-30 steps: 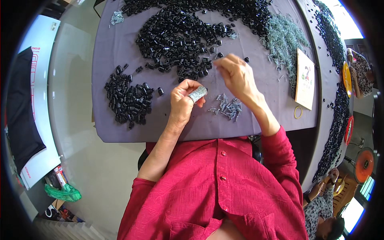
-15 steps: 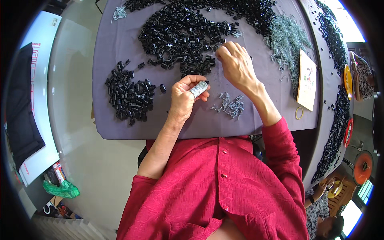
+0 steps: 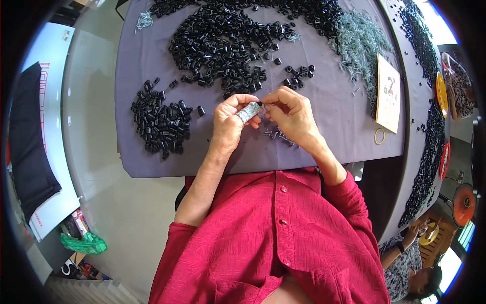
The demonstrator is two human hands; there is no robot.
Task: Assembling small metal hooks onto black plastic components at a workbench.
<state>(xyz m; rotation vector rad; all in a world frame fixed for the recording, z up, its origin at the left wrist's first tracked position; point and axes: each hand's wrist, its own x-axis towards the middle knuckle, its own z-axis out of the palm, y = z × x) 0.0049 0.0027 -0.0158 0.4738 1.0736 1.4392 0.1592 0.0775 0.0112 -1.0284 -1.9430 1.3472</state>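
Note:
My left hand [image 3: 230, 121] is closed, with its thumb in a grey speckled wrap [image 3: 248, 112]. At the tip of that wrap it pinches a small black cap [image 3: 259, 103]. My right hand [image 3: 293, 114] meets it from the right, thumb and forefinger pressed together beside the cap. Whatever lies between those right fingertips is too small to make out. Just below the right hand lies a little heap of small screws [image 3: 277, 135], partly covered by it. A loose group of black caps [image 3: 298, 76] lies beyond the right hand.
A heap of black caps [image 3: 162, 121] lies left of my hands. A larger heap [image 3: 217, 45] spreads ahead, beside a grey screw pile [image 3: 362, 45]. A printed card [image 3: 388, 96] and a yellow ring [image 3: 379, 136] lie at right. Another person [image 3: 405, 263] sits at lower right.
My right hand has come back toward me and left, from beside the large cap heap to my left fingertips. The loose group of black caps it covered now shows.

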